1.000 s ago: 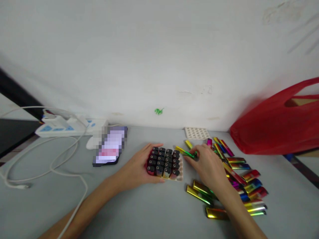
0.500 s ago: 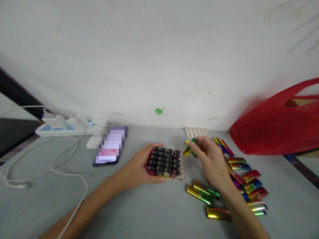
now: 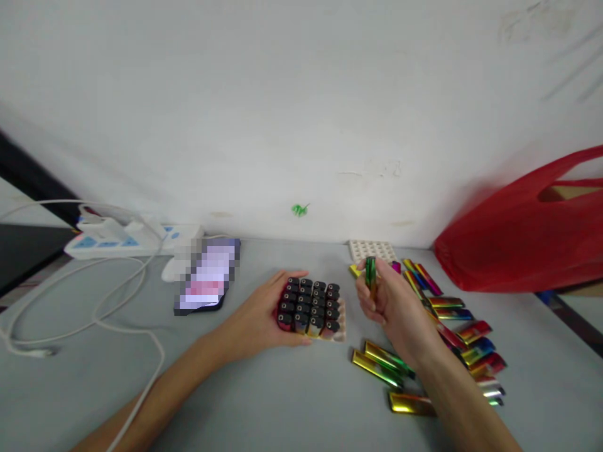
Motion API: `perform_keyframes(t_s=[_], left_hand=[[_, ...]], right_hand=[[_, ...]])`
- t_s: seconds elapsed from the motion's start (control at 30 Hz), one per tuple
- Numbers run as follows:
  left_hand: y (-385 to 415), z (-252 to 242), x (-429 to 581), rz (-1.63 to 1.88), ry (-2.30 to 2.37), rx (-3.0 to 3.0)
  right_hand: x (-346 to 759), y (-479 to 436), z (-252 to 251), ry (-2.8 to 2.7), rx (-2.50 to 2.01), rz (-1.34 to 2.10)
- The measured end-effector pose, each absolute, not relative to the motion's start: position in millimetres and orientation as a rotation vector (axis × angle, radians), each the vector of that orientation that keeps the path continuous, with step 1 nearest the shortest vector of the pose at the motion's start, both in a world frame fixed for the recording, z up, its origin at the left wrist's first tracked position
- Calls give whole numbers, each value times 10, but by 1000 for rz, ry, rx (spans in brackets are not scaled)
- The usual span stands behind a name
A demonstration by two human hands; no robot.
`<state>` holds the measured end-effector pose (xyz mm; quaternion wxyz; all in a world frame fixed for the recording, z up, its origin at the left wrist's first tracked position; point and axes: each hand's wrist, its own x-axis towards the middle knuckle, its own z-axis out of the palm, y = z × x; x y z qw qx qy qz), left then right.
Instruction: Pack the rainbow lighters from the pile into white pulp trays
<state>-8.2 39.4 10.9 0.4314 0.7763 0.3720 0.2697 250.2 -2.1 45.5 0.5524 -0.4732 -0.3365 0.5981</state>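
My left hand [image 3: 257, 314] is wrapped round the left side of a block of lighters [image 3: 308, 306], thumb at the near edge and fingers at the far edge. They stand upright in rows, black ends up, in a pale holed tray [image 3: 342, 323] whose right strip shows. In my right hand [image 3: 393, 298], to the right of the block, a shiny green lighter [image 3: 370, 271] is pinched between thumb and fingers, roughly upright. Beyond and below that hand lie loose metallic lighters [image 3: 384, 367], partly hidden by the wrist and forearm.
A second holed tray [image 3: 372, 250] lies against the wall. More coloured lighters [image 3: 475, 333] are spread on the right. A red bag [image 3: 522, 232] stands at the back right. A phone [image 3: 210, 276], a power strip [image 3: 136, 238] and a white cable [image 3: 98, 314] occupy the left.
My right hand has picked up the green lighter from beside the far tray and turned it upright. My left hand has stayed on the block.
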Motion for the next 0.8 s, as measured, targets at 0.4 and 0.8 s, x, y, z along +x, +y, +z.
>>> perform_keyframes(t_s=[0.4,0.8], left_hand=[[397,112,-76,686,921,1936],[396,100,-74,696,920,1948]], right_hand=[[2506,1,466,-746,-1029,1582],[2525,-2,396,-703,-933,1793]])
